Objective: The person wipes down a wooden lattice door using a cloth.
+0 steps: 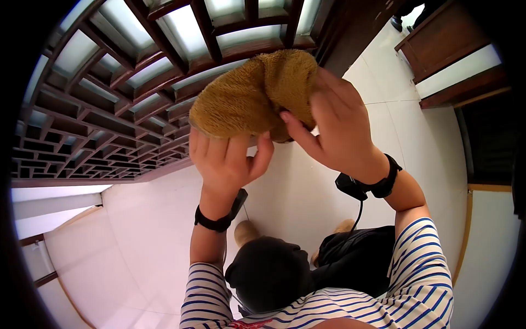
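A brown terry cloth (235, 98) is bunched up between my two hands, close in front of a dark wooden lattice (126, 98). My left hand (227, 159) grips its lower left part, with the fingertips hidden behind the fabric. At the cloth's right end, my right hand (339, 123) has its thumb on the near side and its fingers along the outer edge. The fabric is folded in the middle and overlaps the lattice bars in this view.
Pale floor tiles (148, 230) lie below. A dark wooden post (350, 33) stands at the lattice's right end. Brown wooden furniture (446, 44) is at the upper right, near another person's dark shoes (397, 23). A black cable (359, 216) hangs from my right wrist.
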The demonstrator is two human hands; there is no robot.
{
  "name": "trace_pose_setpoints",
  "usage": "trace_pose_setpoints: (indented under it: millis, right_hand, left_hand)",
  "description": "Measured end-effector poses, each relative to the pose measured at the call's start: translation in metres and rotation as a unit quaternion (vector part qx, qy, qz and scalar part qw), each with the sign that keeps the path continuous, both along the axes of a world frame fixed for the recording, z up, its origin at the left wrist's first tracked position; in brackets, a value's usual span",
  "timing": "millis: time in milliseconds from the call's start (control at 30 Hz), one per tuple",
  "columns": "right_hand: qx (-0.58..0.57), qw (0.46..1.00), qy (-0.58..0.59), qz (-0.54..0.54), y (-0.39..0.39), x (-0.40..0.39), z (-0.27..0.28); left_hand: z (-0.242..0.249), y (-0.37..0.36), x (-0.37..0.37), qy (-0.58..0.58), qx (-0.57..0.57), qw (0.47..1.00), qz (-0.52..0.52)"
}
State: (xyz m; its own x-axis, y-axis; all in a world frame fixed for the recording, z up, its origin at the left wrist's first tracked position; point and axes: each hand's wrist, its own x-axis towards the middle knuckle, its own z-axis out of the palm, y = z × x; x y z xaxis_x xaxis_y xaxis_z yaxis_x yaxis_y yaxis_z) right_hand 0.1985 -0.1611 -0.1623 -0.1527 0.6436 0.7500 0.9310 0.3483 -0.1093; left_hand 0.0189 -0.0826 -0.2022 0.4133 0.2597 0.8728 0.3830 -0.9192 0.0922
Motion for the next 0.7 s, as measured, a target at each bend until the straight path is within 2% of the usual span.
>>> trace_pose_setpoints:
  millis: [33, 100, 167, 467, 533, 667, 700]
  right_hand:
    - [0.011, 0.997, -0.067, -0.044, 0.001, -0.002, -0.001]
    - [0.006, 0.995, -0.077, -0.064, 0.004, -0.006, -0.006]
    - [-0.002, 0.993, -0.086, -0.083, 0.008, -0.006, -0.008]
    - [0.081, 0.984, -0.122, -0.106, 0.031, -0.014, -0.021]
    - [0.120, 0.981, -0.119, -0.095, 0.036, -0.013, -0.025]
    - [0.114, 0.988, -0.095, -0.047, 0.037, -0.005, -0.019]
    - [0.102, 0.994, -0.046, -0.005, 0.036, -0.003, -0.016]
  left_hand:
    - [0.002, 0.003, 0.001, -0.013, 0.021, 0.999, 0.026]
    - [0.001, 0.005, 0.004, -0.021, 0.021, 0.999, 0.031]
    - [-0.001, 0.005, 0.008, -0.002, 0.017, 0.996, 0.083]
    - [-0.006, 0.013, 0.024, -0.028, 0.002, 0.997, 0.077]
    - [-0.006, 0.013, 0.024, -0.031, 0.000, 0.997, 0.069]
    - [-0.006, 0.012, 0.024, -0.034, -0.029, 0.998, 0.043]
    - [-0.006, 0.012, 0.025, -0.034, -0.029, 0.998, 0.042]
